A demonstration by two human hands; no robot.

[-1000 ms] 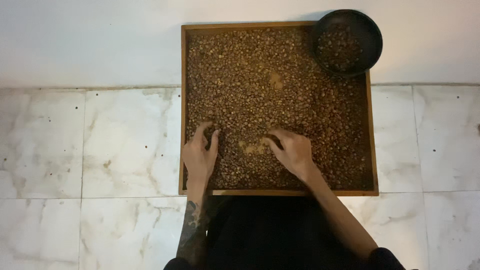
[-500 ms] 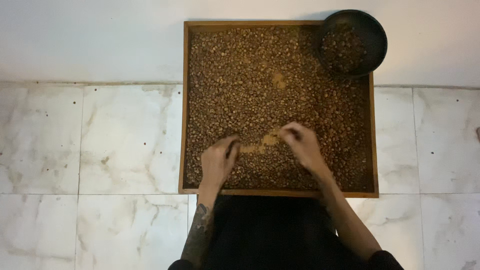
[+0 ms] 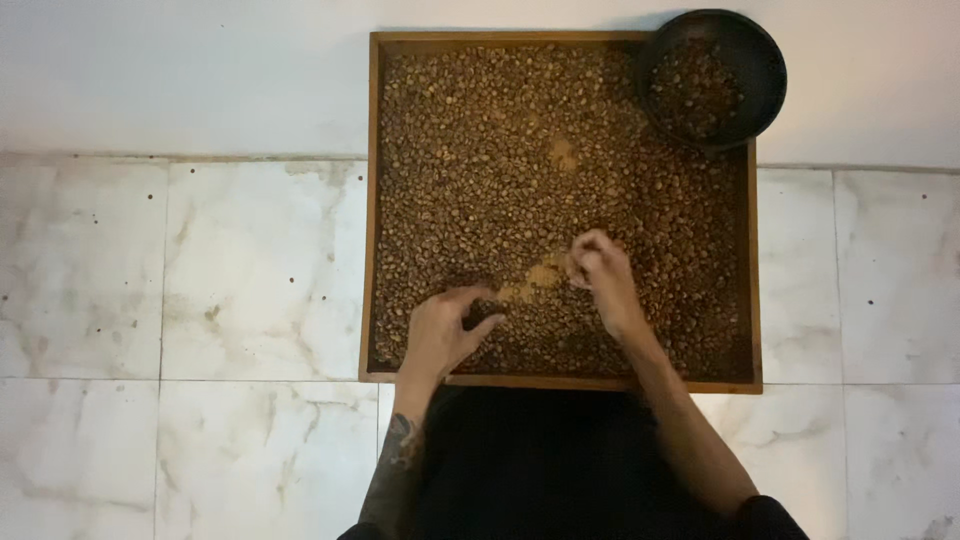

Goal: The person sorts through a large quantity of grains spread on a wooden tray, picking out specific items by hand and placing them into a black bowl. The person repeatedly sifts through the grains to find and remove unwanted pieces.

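A square wooden tray [image 3: 366, 200] lies on the floor, covered with a layer of brown beans [image 3: 480, 150]. My left hand [image 3: 445, 330] rests on the beans near the tray's front edge, its fingers curled and spread. A little to the right, my right hand [image 3: 600, 275] hovers over the beans with its fingertips pinched together; whether a bean is between them cannot be seen. Between the two hands a small bare patch of tray bottom [image 3: 540, 275] shows. A black round bowl [image 3: 760, 70] with some beans in it sits on the tray's far right corner.
The tray lies on white marble floor tiles [image 3: 200, 300], against a white wall [image 3: 180, 70] at the far side. My dark-clothed lap [image 3: 540, 460] is just in front of the tray.
Both hands have moved rightward and inward over the beans. My right hand has lifted and pinched its fingertips; the bare patch between the hands has appeared.
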